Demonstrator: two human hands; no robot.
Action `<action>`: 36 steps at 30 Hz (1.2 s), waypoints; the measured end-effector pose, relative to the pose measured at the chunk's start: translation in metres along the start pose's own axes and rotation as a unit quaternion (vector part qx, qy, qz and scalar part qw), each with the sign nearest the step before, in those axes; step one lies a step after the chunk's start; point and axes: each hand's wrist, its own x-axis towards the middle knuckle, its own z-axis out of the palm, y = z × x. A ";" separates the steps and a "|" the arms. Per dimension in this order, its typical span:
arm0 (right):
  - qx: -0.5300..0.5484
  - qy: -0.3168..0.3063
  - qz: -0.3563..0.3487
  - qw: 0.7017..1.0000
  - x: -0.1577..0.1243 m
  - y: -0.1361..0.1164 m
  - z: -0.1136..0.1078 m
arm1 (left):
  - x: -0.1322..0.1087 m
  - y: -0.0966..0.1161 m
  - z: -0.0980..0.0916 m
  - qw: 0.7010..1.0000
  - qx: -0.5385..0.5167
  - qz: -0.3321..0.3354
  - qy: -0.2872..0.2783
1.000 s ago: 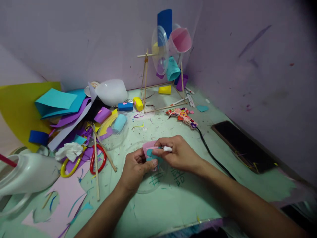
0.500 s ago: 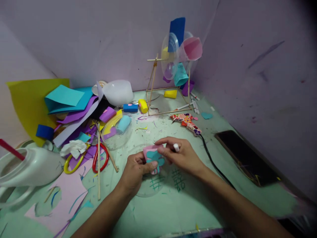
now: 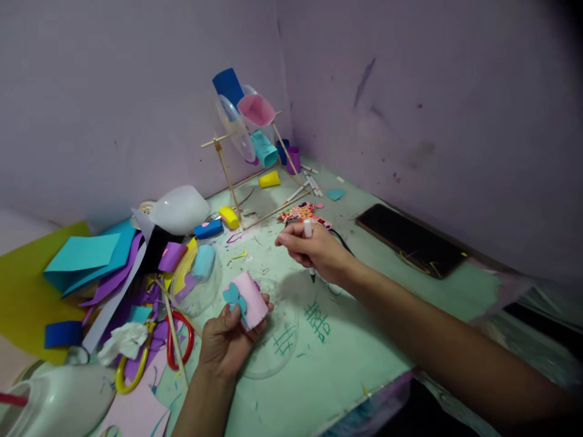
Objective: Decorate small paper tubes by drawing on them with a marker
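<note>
Tube [image 3: 253, 301], pink with a teal cutout [image 3: 234, 296] against its side, sits in my left hand [image 3: 228, 345], fingers curled around it, above the bench [image 3: 359, 340], inboard of its front edge. My right hand [image 3: 322, 249] grips a marker [image 3: 308, 229], fingers narrow, tip down. A phone [image 3: 405, 238] lies along the right edge; a stick frame [image 3: 228, 180] stands toward the far corner.

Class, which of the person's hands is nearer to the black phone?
Right. The right hand, holding a marker, is left of the phone, apart from it; the left hand, holding a pink roll, is farther left.
</note>
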 end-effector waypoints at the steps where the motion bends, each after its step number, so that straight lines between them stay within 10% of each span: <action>1: -0.026 -0.006 -0.002 1.000 -0.001 0.001 0.002 | 0.000 -0.001 0.000 1.000 -0.002 0.006 -0.002; 15: -0.255 -0.199 -0.200 0.925 -0.016 0.017 0.011 | -0.007 -0.015 0.028 0.940 0.296 0.144 0.090; 23: -0.265 -0.153 -0.038 0.951 -0.017 0.022 0.021 | -0.017 -0.017 0.035 0.858 0.452 0.200 0.139; 32: -0.162 -0.201 0.029 0.966 -0.014 0.017 -0.007 | -0.014 -0.017 0.027 0.953 0.219 0.179 -0.113; 36: -0.166 -0.181 0.006 0.969 -0.015 0.017 -0.008 | -0.017 -0.016 0.030 0.952 0.187 0.211 -0.121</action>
